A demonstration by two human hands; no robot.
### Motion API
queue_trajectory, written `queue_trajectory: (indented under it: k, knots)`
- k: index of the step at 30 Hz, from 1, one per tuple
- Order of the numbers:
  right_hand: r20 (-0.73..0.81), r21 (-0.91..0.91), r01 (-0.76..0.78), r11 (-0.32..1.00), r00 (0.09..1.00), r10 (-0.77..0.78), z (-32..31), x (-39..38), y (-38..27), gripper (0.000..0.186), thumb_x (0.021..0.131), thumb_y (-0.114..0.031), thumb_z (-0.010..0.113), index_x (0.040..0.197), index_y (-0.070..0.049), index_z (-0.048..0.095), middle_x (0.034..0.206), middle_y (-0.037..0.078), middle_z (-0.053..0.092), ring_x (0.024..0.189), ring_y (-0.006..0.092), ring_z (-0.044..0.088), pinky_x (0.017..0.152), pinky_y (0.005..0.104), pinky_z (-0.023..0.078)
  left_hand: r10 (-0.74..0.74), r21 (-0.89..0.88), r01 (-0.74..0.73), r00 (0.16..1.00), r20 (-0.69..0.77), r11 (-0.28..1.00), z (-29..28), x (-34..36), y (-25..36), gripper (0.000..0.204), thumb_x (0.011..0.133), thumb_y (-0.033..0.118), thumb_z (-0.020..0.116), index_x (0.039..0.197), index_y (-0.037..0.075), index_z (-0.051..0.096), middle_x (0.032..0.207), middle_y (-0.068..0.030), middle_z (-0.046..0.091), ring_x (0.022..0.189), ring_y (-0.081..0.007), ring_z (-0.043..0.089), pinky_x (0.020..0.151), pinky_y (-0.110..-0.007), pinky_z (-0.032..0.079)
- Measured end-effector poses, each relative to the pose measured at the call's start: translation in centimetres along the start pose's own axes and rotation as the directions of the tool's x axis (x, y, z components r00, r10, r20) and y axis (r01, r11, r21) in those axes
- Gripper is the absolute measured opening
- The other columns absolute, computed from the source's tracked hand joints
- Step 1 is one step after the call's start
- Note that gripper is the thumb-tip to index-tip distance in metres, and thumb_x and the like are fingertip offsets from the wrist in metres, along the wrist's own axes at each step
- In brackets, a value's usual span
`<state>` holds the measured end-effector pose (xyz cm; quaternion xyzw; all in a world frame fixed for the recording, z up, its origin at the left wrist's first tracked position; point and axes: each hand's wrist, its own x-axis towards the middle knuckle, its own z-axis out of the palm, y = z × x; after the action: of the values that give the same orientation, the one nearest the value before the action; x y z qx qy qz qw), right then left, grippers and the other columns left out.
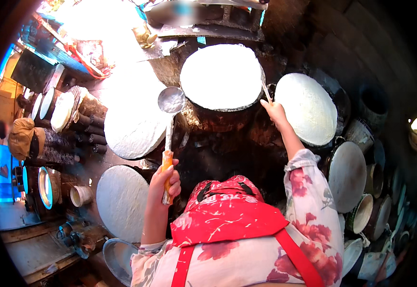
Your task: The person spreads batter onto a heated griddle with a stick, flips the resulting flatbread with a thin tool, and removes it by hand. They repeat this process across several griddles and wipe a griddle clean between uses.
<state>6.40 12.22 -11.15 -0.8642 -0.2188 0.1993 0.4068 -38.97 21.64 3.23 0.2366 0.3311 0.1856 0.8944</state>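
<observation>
My left hand (162,183) is closed around the orange-wrapped handle of a long metal ladle (171,100), whose round bowl is raised and has whitish residue inside. Directly ahead lies a wide round pan (221,76) covered by a white layer. At its right edge, my right hand (276,115) grips a thin, pale, flat-bladed tool (265,89); its tip meets the rim, and its exact kind is unclear. Just right of that hand is another white-covered round pan (306,110). To the left, beyond the ladle, a third white round surface (134,126) is partly washed out by glare.
A whitish round disc (121,203) is beside my left forearm, with a metal basin (119,258) below it. Along the right stand a grey round lid (347,177) and several pots (361,214). A dark metal frame (203,31) crosses the far side. Stacked pans (64,111) are at left.
</observation>
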Motion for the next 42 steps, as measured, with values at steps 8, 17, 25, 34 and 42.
queue_trajectory:
  k: [8,17,25,34,42]
  knots:
    - [-0.223,-0.06,0.111,0.992,0.967,-0.122,3.6,8.9,-1.1,0.03,0.077,-0.028,0.062,0.08,0.002,0.065,0.072,0.015,0.065,0.069,0.0255,0.063,0.067,0.0373,0.047,0.106,-0.01,-0.109,0.981,-0.16,0.994,2.8,-0.2,-0.2,0.028,0.095,0.018,0.047,0.121,0.006,0.046,0.065,-0.0006,0.043,0.039,-0.0085,0.04,0.039,-0.024,0.034]
    - [-0.187,0.413,0.201,0.888,0.973,-0.133,2.2,8.4,-11.5,0.02,0.077,-0.013,0.056,0.078,0.006,0.06,0.061,0.008,0.058,0.055,0.0163,0.055,0.056,0.0331,0.045,0.142,-0.076,-0.157,0.974,-0.177,0.985,2.2,0.2,-0.2,0.029,0.095,0.018,0.047,0.122,0.006,0.046,0.065,-0.0009,0.043,0.04,-0.0085,0.04,0.039,-0.024,0.034]
    - [-0.309,0.688,0.371,0.623,0.927,-0.211,-1.0,0.9,-22.3,0.011,0.081,-0.012,0.058,0.08,-0.001,0.058,0.062,-0.001,0.051,0.044,0.006,0.042,0.041,0.0229,0.034,0.159,-0.021,-0.163,0.98,-0.116,0.986,-1.3,-0.2,2.8,0.027,0.096,0.016,0.046,0.12,0.005,0.046,0.065,-0.0014,0.042,0.04,-0.0087,0.041,0.038,-0.024,0.034]
    - [-0.583,0.646,0.344,0.681,0.799,0.149,-15.4,-21.2,-5.6,0.033,0.082,-0.016,0.063,0.109,0.001,0.059,0.099,0.007,0.063,0.082,0.0135,0.059,0.073,0.0273,0.047,-0.181,0.219,0.158,0.979,0.089,0.963,-1.7,4.0,4.3,0.027,0.094,0.017,0.05,0.117,0.004,0.048,0.065,-0.0008,0.043,0.041,-0.0087,0.039,0.04,-0.022,0.033]
    - [-0.876,0.132,-0.276,0.952,0.417,0.242,-41.1,-56.9,2.7,0.025,0.085,-0.024,0.061,0.101,-0.004,0.059,0.082,0.001,0.058,0.075,0.0108,0.055,0.067,0.0273,0.045,-0.641,0.372,0.529,0.694,0.327,0.763,1.9,8.1,-3.3,0.03,0.094,0.016,0.049,0.12,0.002,0.049,0.06,0.0025,0.035,0.04,-0.0077,0.032,0.035,-0.022,0.026]
